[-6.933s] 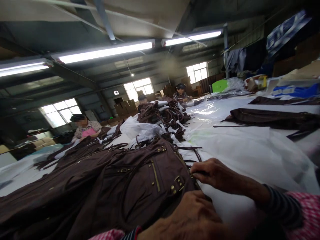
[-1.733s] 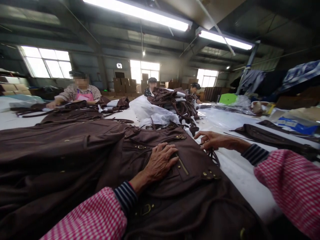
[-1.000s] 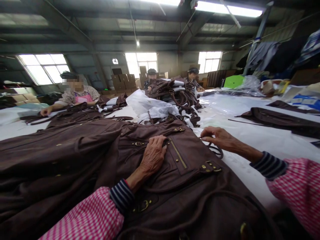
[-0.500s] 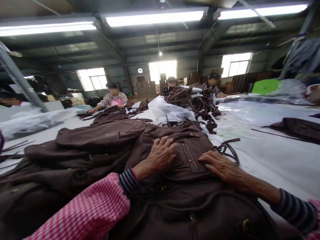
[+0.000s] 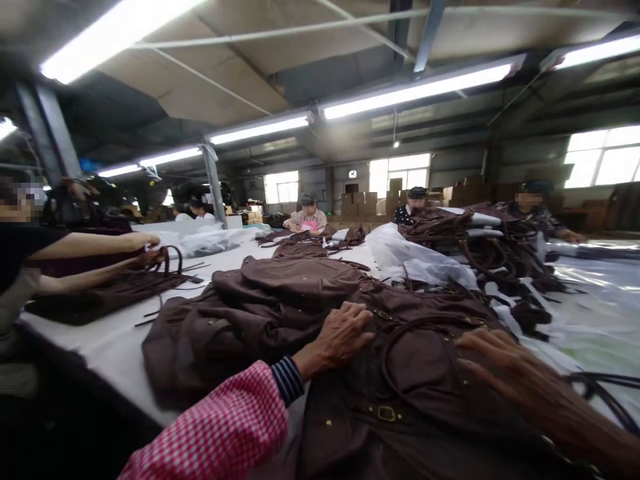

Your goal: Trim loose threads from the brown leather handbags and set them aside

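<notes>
Low in the frame, you are pressing your left hand (image 5: 345, 330) and right hand (image 5: 493, 357) flat and open, gripping nothing, on the top brown bag (image 5: 415, 373); its loose strap (image 5: 400, 333) could be snagging your fingers.

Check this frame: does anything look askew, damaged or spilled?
Nothing stands out. Both hands, left hand and right hand, lie flat on the top brown bag; its strap loops loosely, undamaged.

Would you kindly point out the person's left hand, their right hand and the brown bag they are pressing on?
left hand (image 5: 345, 330), head view, on the back of the hand.
right hand (image 5: 500, 363), head view, on the knuckles.
brown bag (image 5: 415, 400), head view, on its front panel between the hands.
</notes>
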Demonstrator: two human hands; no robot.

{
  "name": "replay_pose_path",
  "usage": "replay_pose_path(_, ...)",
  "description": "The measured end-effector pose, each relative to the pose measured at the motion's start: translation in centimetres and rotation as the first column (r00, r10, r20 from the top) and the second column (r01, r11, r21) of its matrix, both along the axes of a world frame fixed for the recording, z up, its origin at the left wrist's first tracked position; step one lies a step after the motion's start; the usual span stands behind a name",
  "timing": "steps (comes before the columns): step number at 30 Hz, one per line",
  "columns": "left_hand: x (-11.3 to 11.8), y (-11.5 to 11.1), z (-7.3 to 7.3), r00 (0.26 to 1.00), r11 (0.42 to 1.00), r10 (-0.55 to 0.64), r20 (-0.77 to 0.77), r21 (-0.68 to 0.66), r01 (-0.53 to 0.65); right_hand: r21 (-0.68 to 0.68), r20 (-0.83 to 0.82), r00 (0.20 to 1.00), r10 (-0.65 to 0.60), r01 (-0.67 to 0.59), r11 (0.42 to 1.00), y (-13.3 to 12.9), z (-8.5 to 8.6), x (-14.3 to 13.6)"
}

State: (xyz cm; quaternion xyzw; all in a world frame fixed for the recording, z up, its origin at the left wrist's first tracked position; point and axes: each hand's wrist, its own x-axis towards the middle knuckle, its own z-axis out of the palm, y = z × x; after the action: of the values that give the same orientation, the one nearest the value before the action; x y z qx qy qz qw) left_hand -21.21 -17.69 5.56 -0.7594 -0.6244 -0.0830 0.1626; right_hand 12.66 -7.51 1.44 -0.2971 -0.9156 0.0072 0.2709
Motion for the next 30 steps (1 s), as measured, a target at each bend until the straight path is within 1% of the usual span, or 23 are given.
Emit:
replay_pose_path(1,-0.8,-0.1,1.3,0.998,0.998,0.053,-0.019,0.042,-0.052,-0.002,0.011,1.0,0.003,-0.003,1.0,-0.2,-0.3,-1.0)
replay_pose_path(3,-3.1,-0.2,3.8,0.979,0.977,0.2,-0.051,0.091,-0.194,-0.056,0.065,0.998,0.017,-0.014,0.998,-0.6,-1.4,-2.4)
replay_pose_path(4,-4.5,-0.1,4.8,0.961,0.96,0.272,-0.048,0.08,-0.268,-0.078,0.078,0.997,0.013,-0.007,0.997,-0.7,-1.9,-2.7)
replay_pose_path(5,-5.9,0.1,5.5,0.941,0.941,0.338,-0.026,0.035,-0.337,-0.096,0.084,0.996,0.012,-0.004,0.995,-0.8,-2.4,-2.8)
replay_pose_path(8,-9.4,0.8,7.1,0.907,0.907,0.419,0.036,-0.06,-0.416,-0.129,0.079,0.997,0.013,-0.003,0.992,-0.9,-3.1,-2.5)
replay_pose_path(9,-10.1,1.0,7.6,0.9,0.901,0.433,0.055,-0.056,-0.43,-0.136,0.078,0.997,0.014,-0.004,0.991,-0.9,-3.1,-2.4)
replay_pose_path(11,-10.8,1.4,8.9,0.876,0.88,0.472,0.102,0.007,-0.475,-0.144,0.07,0.998,0.007,0.003,0.99,-1.1,-2.8,-2.5)
replay_pose_path(13,-10.7,1.9,11.1,0.844,0.838,0.512,0.158,0.124,-0.532,-0.151,0.062,0.998,-0.003,0.012,0.988,-1.3,-2.5,-2.7)
replay_pose_path(15,-9.9,2.5,14.1,0.82,0.781,0.533,0.211,0.251,-0.572,-0.156,0.056,0.998,-0.006,0.015,0.988,-1.3,-2.3,-2.8)
replay_pose_path(17,-8.5,2.7,17.3,0.806,0.721,0.538,0.247,0.359,-0.592,-0.157,0.055,0.998,0.004,0.005,0.988,-1.2,-2.3,-2.9)
replay_pose_path(19,-6.7,1.9,20.1,0.817,0.687,0.512,0.266,0.444,-0.575,-0.153,0.057,0.998,0.016,-0.007,0.988,-0.9,-2.3,-2.8)
replay_pose_path(20,-5.7,1.0,21.1,0.834,0.682,0.482,0.269,0.482,-0.55,-0.152,0.06,0.998,0.022,-0.012,0.988,-0.8,-2.3,-2.7)
replay_pose_path(21,-4.8,-0.3,21.7,0.856,0.68,0.44,0.272,0.522,-0.515,-0.152,0.06,0.998,0.025,-0.015,0.988,-0.7,-2.3,-2.7)
replay_pose_path(22,-3.9,-2.0,21.9,0.881,0.679,0.389,0.271,0.562,-0.473,-0.153,0.059,0.998,0.024,-0.015,0.988,-0.7,-2.2,-2.6)
replay_pose_path(23,-3.1,-4.1,21.5,0.906,0.686,0.336,0.257,0.592,-0.423,-0.155,0.055,0.998,0.023,-0.014,0.988,-0.7,-2.1,-2.6)
replay_pose_path(24,-2.6,-6.4,20.7,0.925,0.687,0.29,0.243,0.62,-0.379,-0.155,0.049,0.999,0.023,-0.015,0.988,-0.7,-2.0,-2.6)
replay_pose_path(25,-2.2,-8.8,19.3,0.947,0.704,0.241,0.21,0.634,-0.32,-0.152,0.045,0.999,0.026,-0.019,0.988,-0.8,-2.0,-2.6)
replay_pose_path(26,-2.1,-11.2,17.5,0.967,0.713,0.195,0.165,0.653,-0.255,-0.146,0.041,0.999,0.031,-0.025,0.989,-0.9,-2.0,-2.5)
replay_pose_path(27,-2.1,-13.5,15.4,0.986,0.739,0.137,0.093,0.653,-0.164,-0.136,0.042,0.998,0.037,-0.031,0.99,-1.0,-2.1,-2.5)
replay_pose_path(28,-2.4,-15.6,13.1,0.998,0.762,0.062,0.004,0.646,-0.05,-0.12,0.043,0.998,0.037,-0.032,0.992,-0.9,-2.4,-2.4)
replay_pose_path(29,-2.8,-17.5,10.8,0.994,0.779,-0.044,-0.098,0.62,0.095,-0.102,0.048,0.998,0.031,-0.026,0.994,-0.8,-2.7,-2.4)
replay_pose_path(30,-3.3,-19.0,8.6,0.972,0.839,-0.134,-0.19,0.5,0.214,-0.085,0.054,0.998,0.014,-0.01,0.996,-0.5,-2.9,-2.3)
